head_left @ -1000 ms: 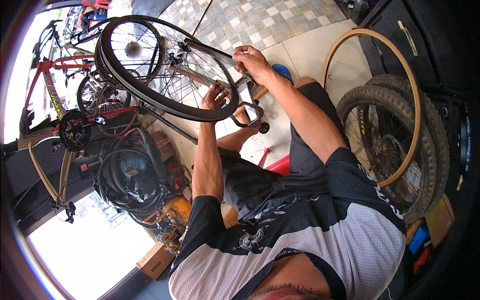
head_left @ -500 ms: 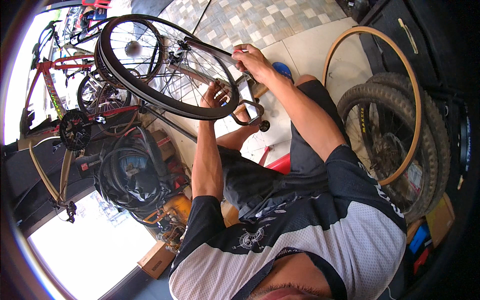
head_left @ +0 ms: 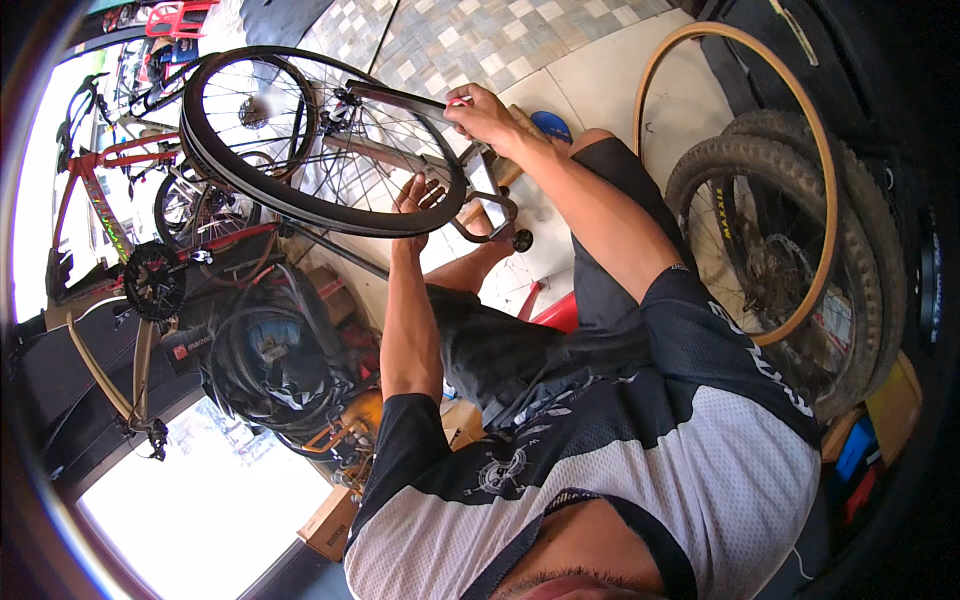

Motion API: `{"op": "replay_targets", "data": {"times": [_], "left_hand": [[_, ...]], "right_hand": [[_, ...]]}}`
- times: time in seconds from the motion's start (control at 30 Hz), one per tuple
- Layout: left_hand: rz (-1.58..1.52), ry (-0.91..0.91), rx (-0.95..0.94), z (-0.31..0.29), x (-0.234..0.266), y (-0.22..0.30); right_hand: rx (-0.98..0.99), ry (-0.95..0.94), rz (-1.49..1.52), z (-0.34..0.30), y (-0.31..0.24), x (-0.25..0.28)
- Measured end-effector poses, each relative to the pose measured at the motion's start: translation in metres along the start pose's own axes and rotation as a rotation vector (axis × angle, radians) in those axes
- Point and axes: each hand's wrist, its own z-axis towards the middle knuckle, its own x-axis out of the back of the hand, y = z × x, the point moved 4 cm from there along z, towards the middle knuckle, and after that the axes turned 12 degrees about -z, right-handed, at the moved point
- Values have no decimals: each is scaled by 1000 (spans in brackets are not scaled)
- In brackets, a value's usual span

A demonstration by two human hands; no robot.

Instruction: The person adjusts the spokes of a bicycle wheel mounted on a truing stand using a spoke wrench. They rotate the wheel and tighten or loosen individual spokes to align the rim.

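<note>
A bicycle wheel with a black rim and thin spokes sits tilted in a grey metal wheel stand. My left hand is at the wheel's near right side, its fingers apart and visible past the rim among the spokes. I cannot make out whether they touch a spoke. At the right edge of the wheel, my right hand is closed in a pinch. A bit of a small red tool shows at its fingertips; the rest is hidden. Below the hands, the stand has a looped handle and a black knob.
A red bicycle frame and other bikes stand at the left. Black bags and coiled tubing are piled below them. On the right lean a tan hoop and knobby-tyred wheels. A blue slipper lies beyond my knee.
The whole view has shifted slightly. My left hand's fingers look more spread and raised beside the rim. My right hand stays pinched at the wheel's right edge.
</note>
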Motion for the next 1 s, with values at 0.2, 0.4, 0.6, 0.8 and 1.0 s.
{"op": "replay_targets", "data": {"times": [0.2, 0.4, 0.6, 0.8, 1.0], "left_hand": [[25, -15, -34, -4, 5, 1], [58, -85, -50, -20, 5, 18], [77, -111, -55, -39, 9, 58], [128, -12, -137, -62, -12, 116], [82, -86, -199, -66, -6, 172]], "right_hand": [[-20, -19, -89, -8, -2, 5], [-22, -12, -113, -9, 2, 9], [17, -15, -131, -9, 3, 7], [27, 4, -153, -4, 8, 9], [73, 10, -178, 1, 11, 4]]}}
